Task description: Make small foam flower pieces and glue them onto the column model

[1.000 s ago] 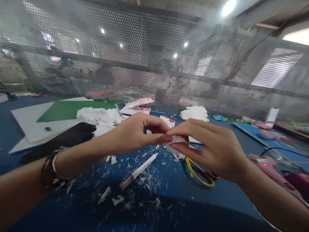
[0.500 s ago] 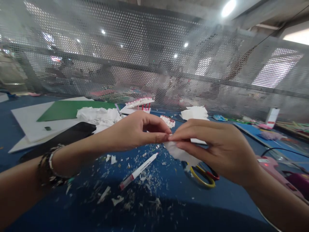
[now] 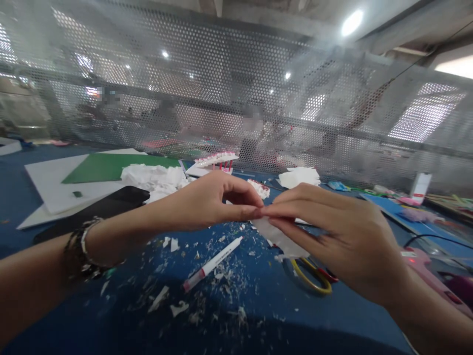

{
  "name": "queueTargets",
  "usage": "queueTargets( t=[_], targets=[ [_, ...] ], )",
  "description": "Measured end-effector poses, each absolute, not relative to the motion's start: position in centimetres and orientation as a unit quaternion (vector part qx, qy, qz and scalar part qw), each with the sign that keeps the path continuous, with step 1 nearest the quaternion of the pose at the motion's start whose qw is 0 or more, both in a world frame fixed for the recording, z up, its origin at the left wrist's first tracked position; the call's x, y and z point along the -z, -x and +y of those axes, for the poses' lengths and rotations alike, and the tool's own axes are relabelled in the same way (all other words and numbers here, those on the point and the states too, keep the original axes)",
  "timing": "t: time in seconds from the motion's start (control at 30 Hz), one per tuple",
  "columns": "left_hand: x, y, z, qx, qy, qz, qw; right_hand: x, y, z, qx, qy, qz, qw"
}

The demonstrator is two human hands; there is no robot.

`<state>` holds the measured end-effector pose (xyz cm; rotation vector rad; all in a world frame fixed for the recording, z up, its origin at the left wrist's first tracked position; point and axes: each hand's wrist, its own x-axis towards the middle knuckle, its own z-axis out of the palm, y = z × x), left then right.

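Thin white paper (image 3: pixel 278 237) hangs from the pinched fingers of my right hand (image 3: pixel 332 236). My left hand (image 3: pixel 212 202) meets it fingertip to fingertip, its thumb and forefinger closed on the paper's upper edge. Most of that edge is hidden by the fingers. Below lies a white pen with a red end (image 3: pixel 214 264), among many small paper scraps (image 3: pixel 179 308). Scissors with yellow and red handles (image 3: pixel 314 278) rest under my right hand, their blades mostly covered by the paper.
Crumpled white paper (image 3: pixel 153 180), a black phone-like slab (image 3: pixel 111 207) and green sheet (image 3: pixel 107 165) lie left. A small white model on red posts (image 3: pixel 218 160) stands behind. White sheets (image 3: pixel 299 177) lie at the back; a pink glue gun (image 3: pixel 424 271) is right. A perforated metal screen (image 3: pixel 221 98) rises beyond.
The view has shifted slightly. Both hands keep their pinch at the same spot, and the paper below my right fingers has turned a little. The pen and scissors lie as before.
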<state>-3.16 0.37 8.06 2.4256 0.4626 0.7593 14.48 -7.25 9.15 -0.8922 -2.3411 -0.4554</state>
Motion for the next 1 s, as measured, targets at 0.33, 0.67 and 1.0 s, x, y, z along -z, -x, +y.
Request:
queueTargets(
  t=[0.33,0.67,1.0],
  targets=[
    [-8.4,3.3,-0.1,-0.283,-0.889,0.177,0.314,-8.7,-14.8,-7.3,0.301,0.277,-0.874,0.264],
    [-8.2,3.0,-0.4,-0.302,-0.908,0.167,0.239,-9.0,-14.8,-6.2,0.263,0.281,-0.886,0.258],
    [-8.1,2.8,-1.4,-0.374,-0.906,0.167,0.107,-8.6,-14.7,-5.7,0.174,0.354,-0.861,0.320]
  ],
)
